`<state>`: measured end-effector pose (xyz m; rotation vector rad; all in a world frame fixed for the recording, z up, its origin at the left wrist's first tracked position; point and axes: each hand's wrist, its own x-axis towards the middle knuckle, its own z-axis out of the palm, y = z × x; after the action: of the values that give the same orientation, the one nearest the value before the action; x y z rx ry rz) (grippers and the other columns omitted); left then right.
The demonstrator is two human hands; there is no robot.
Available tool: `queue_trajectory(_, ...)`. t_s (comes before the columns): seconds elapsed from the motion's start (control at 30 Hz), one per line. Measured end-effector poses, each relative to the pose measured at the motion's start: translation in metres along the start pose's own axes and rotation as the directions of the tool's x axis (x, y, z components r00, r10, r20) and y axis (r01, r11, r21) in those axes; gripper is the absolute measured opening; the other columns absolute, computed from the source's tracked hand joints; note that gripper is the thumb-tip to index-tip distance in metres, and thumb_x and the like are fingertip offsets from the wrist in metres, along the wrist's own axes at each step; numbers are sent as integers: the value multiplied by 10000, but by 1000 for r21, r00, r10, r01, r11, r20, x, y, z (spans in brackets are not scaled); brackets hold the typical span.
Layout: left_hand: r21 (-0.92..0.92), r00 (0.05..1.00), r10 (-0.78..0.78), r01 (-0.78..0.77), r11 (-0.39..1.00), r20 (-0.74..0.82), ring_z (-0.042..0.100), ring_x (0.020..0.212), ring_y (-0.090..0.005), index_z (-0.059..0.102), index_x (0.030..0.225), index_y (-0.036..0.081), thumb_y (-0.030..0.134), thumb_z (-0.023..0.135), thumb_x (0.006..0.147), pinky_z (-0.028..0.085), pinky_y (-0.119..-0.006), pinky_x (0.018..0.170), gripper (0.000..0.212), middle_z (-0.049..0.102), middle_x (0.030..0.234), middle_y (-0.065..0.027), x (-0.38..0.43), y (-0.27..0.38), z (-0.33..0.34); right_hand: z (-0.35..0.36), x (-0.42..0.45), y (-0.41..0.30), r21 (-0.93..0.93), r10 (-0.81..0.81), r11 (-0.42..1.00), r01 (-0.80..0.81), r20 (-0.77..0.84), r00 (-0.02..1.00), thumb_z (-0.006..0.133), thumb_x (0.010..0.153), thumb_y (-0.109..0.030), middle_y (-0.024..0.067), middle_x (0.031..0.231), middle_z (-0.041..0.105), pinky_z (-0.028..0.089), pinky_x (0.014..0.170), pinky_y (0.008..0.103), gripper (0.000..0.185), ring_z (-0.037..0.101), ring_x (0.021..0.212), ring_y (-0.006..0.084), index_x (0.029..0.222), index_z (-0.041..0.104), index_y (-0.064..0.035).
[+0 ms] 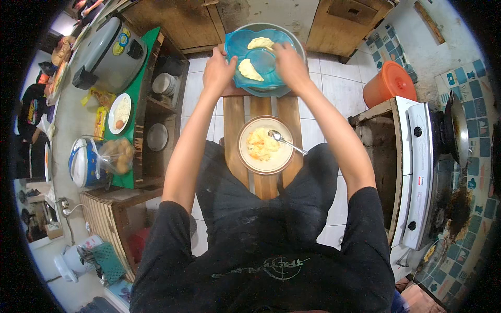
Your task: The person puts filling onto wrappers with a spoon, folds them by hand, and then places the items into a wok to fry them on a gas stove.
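A blue translucent plastic bowl (261, 62) rests over a larger grey basin (300, 43) at the far end of a slatted wooden bench (261, 107). Its left rim is in the grip of my left hand (219, 70), thumb on the inside. Two pale half-moon dough pastries lie in the bowl, an upper pastry (260, 43) and a lower pastry (250, 70). My right hand (289, 64) reaches over the right rim, fingertips on the upper pastry's right end. Nearer me, a cream plate (244, 164) holds a yellow shredded filling (261, 144) and a metal spoon (287, 143).
Left, a green-topped shelf (127, 178) carries a rice cooker (113, 54), a white plate with an egg (119, 124) and a bag of round brown items (119, 154). On the right are a gas stove (417, 176), a wok (456, 129) and an orange lidded bucket (391, 84).
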<state>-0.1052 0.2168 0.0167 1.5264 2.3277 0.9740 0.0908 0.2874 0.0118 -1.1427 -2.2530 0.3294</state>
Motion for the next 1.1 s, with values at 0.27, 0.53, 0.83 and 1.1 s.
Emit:
queue_trajectory(0.27, -204, 998, -64, 58, 977, -22, 592, 624, -259, 518, 1049, 33, 309, 630, 832, 452, -358, 589, 368, 590, 723, -134, -80, -23, -38, -10, -24, -21, 52, -16, 999, 15, 19, 1000, 565, 841, -205, 216, 1100, 532, 469, 819, 441, 310, 557, 977, 378, 1096, 556, -29)
queue_trajectory(0.53, -309, 914, -333, 393, 866, 231, 567, 631, -135, 567, 993, 9, 254, 589, 878, 463, -279, 551, 272, 608, 759, -90, -233, -125, -25, -61, -151, 56, 159, 287, 948, -277, -46, 957, 545, 879, -184, 170, 932, 623, 487, 723, 315, 203, 615, 827, 259, 997, 610, -33)
queue_trajectory(0.83, -242, 835, -296, 441, 864, 464, 633, 734, -179, 523, 1136, -13, 178, 501, 907, 514, -285, 616, 299, 646, 890, -133, -255, -157, 46, 27, -213, 63, 101, 326, 893, -439, 526, 785, 459, 838, -173, 291, 975, 592, 460, 824, 417, 298, 581, 882, 434, 941, 603, 67)
queue_trajectory(1.1, -427, 684, -336, 691, 584, 647, 588, 960, -238, 137, 1400, 49, 103, 434, 938, 555, -329, 682, 552, 479, 1229, -185, -253, -102, 72, 33, -210, 65, 330, 152, 586, -740, 852, 500, 466, 909, -173, 68, 775, 623, 484, 519, 276, 302, 587, 545, 133, 1135, 496, 24)
